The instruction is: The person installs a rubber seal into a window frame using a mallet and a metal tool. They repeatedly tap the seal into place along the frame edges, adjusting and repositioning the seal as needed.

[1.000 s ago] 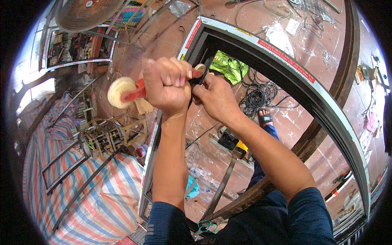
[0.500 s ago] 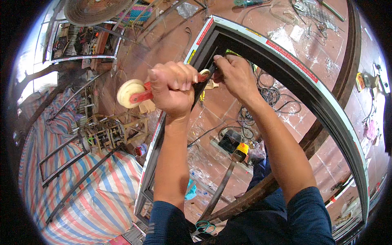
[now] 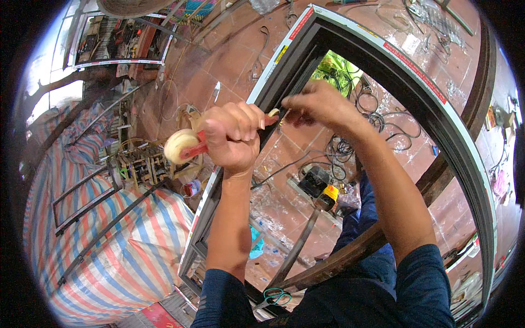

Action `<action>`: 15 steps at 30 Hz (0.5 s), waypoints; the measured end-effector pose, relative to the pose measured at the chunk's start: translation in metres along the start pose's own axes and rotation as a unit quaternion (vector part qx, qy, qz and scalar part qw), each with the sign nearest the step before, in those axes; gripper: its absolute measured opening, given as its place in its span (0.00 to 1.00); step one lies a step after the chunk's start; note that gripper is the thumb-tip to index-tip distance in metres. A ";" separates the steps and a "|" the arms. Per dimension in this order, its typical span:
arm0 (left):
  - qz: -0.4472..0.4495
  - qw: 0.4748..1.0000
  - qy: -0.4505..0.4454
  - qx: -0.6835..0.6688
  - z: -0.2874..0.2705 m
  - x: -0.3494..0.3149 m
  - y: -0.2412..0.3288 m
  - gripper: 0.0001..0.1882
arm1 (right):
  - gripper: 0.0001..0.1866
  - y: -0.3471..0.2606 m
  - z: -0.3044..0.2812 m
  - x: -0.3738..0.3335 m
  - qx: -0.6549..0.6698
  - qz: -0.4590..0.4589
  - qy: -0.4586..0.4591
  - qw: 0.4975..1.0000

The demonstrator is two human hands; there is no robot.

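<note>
My left hand (image 3: 235, 136) is wrapped round a two-wheeled roller (image 3: 183, 146) with a red handle and cream wheels. The larger wheel sticks out to the left; the small one meets the left bar of a black window frame (image 3: 377, 61), whose outer edge is white. Just right of that wheel, my right hand (image 3: 322, 106) is slightly blurred beside the frame's inner edge. Its fingers are curled, and what lies between them is hidden.
A dark beam (image 3: 342, 257) crosses below the frame. Coiled black cables (image 3: 358, 131) and a black-and-yellow tool (image 3: 316, 181) lie on the tiled floor. Striped sheeting (image 3: 126, 246) spreads at the left. Near my body hang teal-handled scissors (image 3: 276, 297).
My right hand has come down and toward me from near the frame's corner, uncovering a bright green thing. The frame now sits slightly higher and farther right in view. My left hand keeps the roller.
</note>
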State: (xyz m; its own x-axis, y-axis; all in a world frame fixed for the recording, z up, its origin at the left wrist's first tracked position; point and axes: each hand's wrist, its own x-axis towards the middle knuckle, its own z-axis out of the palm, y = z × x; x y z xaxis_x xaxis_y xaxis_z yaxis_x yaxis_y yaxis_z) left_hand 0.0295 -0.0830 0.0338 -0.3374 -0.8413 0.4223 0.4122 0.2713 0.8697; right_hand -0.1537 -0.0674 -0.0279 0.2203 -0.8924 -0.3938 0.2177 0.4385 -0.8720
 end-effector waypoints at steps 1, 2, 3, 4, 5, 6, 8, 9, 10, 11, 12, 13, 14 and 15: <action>0.015 1.000 -0.004 -0.010 0.003 0.004 0.003 0.30 | 0.16 0.008 0.004 0.003 -0.006 0.015 -0.031 0.999; 0.029 0.999 -0.006 -0.016 0.007 0.006 0.009 0.30 | 0.17 0.011 0.008 0.004 -0.014 0.009 -0.019 1.000; 0.042 0.999 -0.008 -0.023 0.008 0.006 0.012 0.30 | 0.18 0.015 0.012 0.004 -0.022 0.003 -0.007 1.000; 0.031 0.999 -0.005 -0.012 0.008 0.001 0.009 0.30 | 0.18 0.018 0.014 0.004 -0.031 -0.003 0.006 1.000; 0.023 1.000 -0.004 -0.001 0.008 -0.003 0.004 0.30 | 0.19 0.019 0.016 0.005 -0.039 -0.012 0.018 0.999; 0.014 1.000 -0.003 0.010 0.006 -0.007 0.000 0.30 | 0.19 0.020 0.018 0.006 -0.045 -0.015 0.021 0.999; 0.016 1.000 -0.007 -0.021 -0.010 -0.016 0.008 0.28 | 0.19 0.020 0.020 0.005 -0.056 -0.021 0.030 0.998; 0.012 0.999 0.002 -0.035 -0.016 -0.021 0.011 0.28 | 0.19 0.020 0.021 0.004 -0.032 -0.011 0.034 0.999; 0.008 0.999 0.011 -0.048 -0.021 -0.027 0.013 0.28 | 0.19 0.020 0.022 0.003 -0.009 -0.002 0.038 0.999; 0.003 0.998 0.027 -0.051 -0.022 -0.031 0.017 0.28 | 0.19 0.018 0.024 0.002 0.014 0.006 0.041 0.999; 0.000 0.998 0.026 -0.052 -0.023 -0.031 0.018 0.28 | 0.19 0.018 0.024 0.003 0.023 0.006 0.041 0.999; -0.004 0.998 0.026 -0.054 -0.023 -0.031 0.017 0.28 | 0.19 0.019 0.023 0.002 0.032 0.006 0.042 0.999; -0.006 0.998 0.028 -0.051 -0.024 -0.032 0.019 0.28 | 0.19 0.018 0.026 0.001 0.041 0.006 0.038 0.998; -0.013 0.998 0.029 -0.053 -0.025 -0.029 0.018 0.28 | 0.18 0.015 0.028 -0.001 0.066 0.036 0.039 0.996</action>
State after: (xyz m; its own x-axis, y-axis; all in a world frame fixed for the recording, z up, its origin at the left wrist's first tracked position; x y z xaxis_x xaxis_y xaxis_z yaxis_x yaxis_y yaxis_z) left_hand 0.0678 -0.0648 0.0310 -0.3000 -0.8739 0.3824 0.4930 0.2012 0.8465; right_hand -0.1240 -0.0570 -0.0327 0.1654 -0.8619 -0.4794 0.3291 0.5065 -0.7970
